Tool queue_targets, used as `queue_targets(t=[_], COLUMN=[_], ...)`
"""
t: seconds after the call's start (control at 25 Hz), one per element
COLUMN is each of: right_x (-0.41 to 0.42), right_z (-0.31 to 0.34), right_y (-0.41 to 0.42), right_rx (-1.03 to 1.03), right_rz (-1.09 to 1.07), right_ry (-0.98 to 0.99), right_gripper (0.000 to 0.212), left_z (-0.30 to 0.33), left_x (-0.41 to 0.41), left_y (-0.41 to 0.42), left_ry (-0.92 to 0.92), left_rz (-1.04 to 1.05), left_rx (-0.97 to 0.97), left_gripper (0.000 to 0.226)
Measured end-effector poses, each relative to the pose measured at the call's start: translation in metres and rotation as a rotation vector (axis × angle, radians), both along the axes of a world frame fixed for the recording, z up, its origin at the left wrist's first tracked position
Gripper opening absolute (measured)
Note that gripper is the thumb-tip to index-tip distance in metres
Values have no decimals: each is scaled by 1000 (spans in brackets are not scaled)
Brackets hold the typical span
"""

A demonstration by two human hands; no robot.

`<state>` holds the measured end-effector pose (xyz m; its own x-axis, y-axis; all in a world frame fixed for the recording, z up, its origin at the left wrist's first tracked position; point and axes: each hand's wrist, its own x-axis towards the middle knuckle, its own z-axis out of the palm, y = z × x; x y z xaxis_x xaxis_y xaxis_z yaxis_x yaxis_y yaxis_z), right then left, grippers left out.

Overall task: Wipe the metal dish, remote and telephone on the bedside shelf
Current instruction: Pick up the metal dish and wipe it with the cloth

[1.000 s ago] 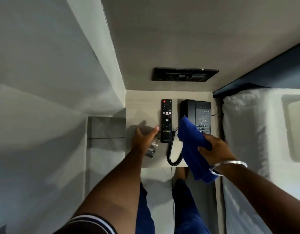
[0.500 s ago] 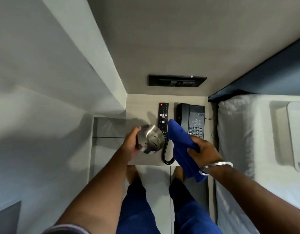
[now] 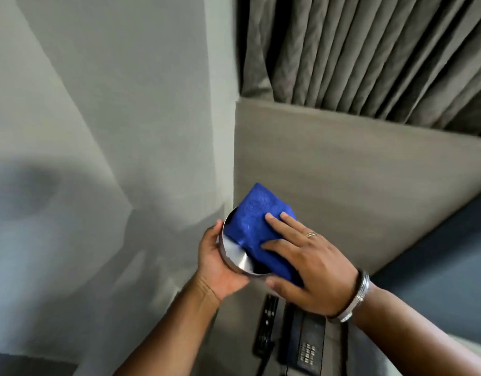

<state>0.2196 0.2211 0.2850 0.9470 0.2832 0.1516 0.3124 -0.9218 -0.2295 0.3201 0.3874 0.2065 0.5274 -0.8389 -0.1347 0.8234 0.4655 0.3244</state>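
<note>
My left hand (image 3: 217,264) grips the round metal dish (image 3: 238,257) by its side, holding it up in the air and tilted toward me. My right hand (image 3: 307,263) presses a folded blue cloth (image 3: 257,226) flat against the dish's inside, covering most of it. Below the hands, on the bedside shelf (image 3: 234,335), lies the black remote (image 3: 266,327), with the black telephone (image 3: 307,346) beside it on the right. My right wrist hides the telephone's top.
A grey wall (image 3: 112,118) stands close on the left. A wood-grain panel (image 3: 342,172) rises behind the shelf, with grey curtains (image 3: 369,50) above it. A dark headboard (image 3: 445,253) is at the right.
The dish has been lifted from the shelf up in front of the wall, and my right hand has brought the blue cloth onto it. The view has tilted upward.
</note>
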Motion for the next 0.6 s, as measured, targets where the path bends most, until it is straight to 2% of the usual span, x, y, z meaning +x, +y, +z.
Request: queue_targets(t=[0.2, 0.32, 0.4, 0.48, 0.6], right_x=[29, 45, 49, 44, 27], right_z=[74, 99, 110, 114, 113], right_y=[14, 19, 21, 24, 33], right_rx=[-261, -405, -445, -337, 9], right_rz=[147, 227, 289, 347, 440], right_ry=[-160, -160, -143, -61, 191], right_gripper=[83, 93, 92, 88, 85], left_z=[86, 119, 139, 144, 141], left_x=[1, 3, 3, 2, -6], left_y=[7, 20, 28, 32, 30], left_ry=[-196, -341, -406, -421, -460], left_rz=[65, 143, 235, 337, 433], left_rx=[-39, -51, -73, -74, -3], left_gripper=[71, 71, 68, 75, 89])
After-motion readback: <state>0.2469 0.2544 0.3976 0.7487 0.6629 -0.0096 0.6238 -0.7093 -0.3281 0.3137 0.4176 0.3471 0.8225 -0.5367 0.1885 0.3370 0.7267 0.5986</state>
